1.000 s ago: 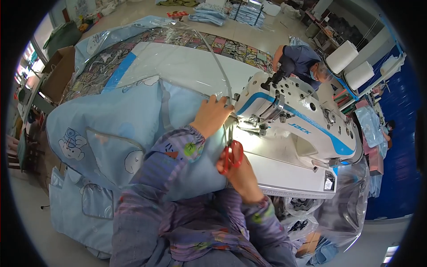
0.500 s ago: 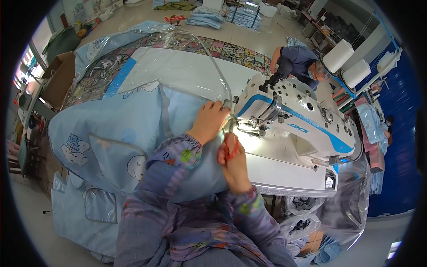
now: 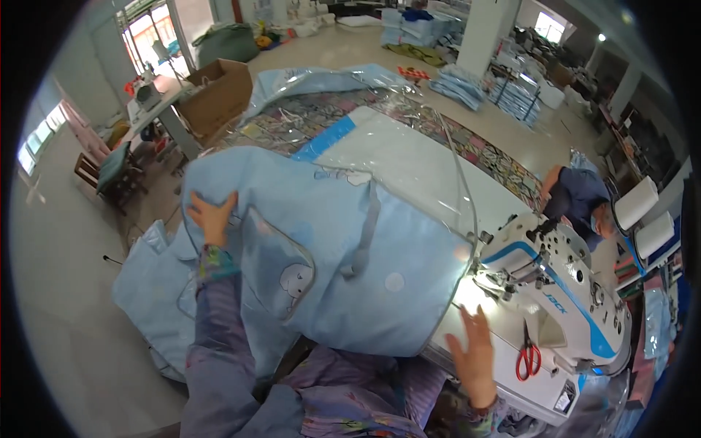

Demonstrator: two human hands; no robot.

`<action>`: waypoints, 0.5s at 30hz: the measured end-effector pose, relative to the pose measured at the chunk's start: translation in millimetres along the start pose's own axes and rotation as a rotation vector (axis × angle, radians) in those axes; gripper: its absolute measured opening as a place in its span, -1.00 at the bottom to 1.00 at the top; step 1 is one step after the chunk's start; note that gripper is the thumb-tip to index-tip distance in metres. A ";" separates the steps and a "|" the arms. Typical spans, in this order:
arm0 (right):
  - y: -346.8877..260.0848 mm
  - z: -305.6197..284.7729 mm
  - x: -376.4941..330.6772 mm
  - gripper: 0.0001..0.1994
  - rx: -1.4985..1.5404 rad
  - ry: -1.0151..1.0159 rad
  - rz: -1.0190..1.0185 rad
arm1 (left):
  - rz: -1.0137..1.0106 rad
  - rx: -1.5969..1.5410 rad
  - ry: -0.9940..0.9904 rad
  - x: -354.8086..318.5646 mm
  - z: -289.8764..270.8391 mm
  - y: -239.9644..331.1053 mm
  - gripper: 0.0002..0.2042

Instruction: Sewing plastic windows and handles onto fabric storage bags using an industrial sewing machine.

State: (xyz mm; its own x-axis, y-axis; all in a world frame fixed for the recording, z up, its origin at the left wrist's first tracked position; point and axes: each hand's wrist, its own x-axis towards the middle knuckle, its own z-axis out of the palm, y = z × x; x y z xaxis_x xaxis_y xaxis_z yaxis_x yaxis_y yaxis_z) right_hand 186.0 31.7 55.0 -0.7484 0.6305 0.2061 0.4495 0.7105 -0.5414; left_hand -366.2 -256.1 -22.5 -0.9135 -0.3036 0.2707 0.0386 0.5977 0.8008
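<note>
A light-blue fabric piece [image 3: 343,270] with grey edging, a grey strap and a cartoon-printed pocket [image 3: 274,270] spreads across the sewing table. My left hand [image 3: 212,217] lies on its left part, fingers spread and touching the cloth. Over the front of the table, just off the fabric's right corner, my right hand [image 3: 475,354] is held with its fingers apart and nothing in it. To its right, red-handled scissors [image 3: 527,359] rest on the white machine bed. The sewing machine [image 3: 558,292] stands at the right, its lamp lighting the fabric's edge near the needle.
Clear plastic sheeting [image 3: 409,153] lies over the table behind the fabric. More blue fabric [image 3: 157,292] hangs at the left. White thread cones [image 3: 635,204] stand at the far right, near a bent-over person [image 3: 580,197]. A cardboard box [image 3: 215,91] sits behind on the left.
The scissors have left my right hand and lie on the machine bed. My left hand has moved from near the needle to the fabric's left side. The view has swung left.
</note>
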 end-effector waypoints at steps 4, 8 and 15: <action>-23.5 55.0 39.8 -0.40 0.013 -0.122 -0.243 | -0.131 -0.351 -0.313 25.1 -18.6 -145.8 0.17; -4.5 59.5 24.1 -0.40 -0.128 -0.028 -0.208 | -0.721 -0.801 -0.397 -39.5 18.0 -58.1 -0.21; -19.0 74.2 22.4 -0.41 0.046 -0.117 -0.374 | 0.490 0.240 -0.099 154.3 -74.3 -120.6 -0.83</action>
State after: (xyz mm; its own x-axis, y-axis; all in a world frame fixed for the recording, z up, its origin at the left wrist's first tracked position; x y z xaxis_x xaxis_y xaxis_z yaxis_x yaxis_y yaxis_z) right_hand 124.6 9.2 9.4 -0.9080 0.2893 0.3029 0.1153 0.8679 -0.4832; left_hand -481.7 -430.2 -37.6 -0.8460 0.1162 0.5204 0.3857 0.8072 0.4468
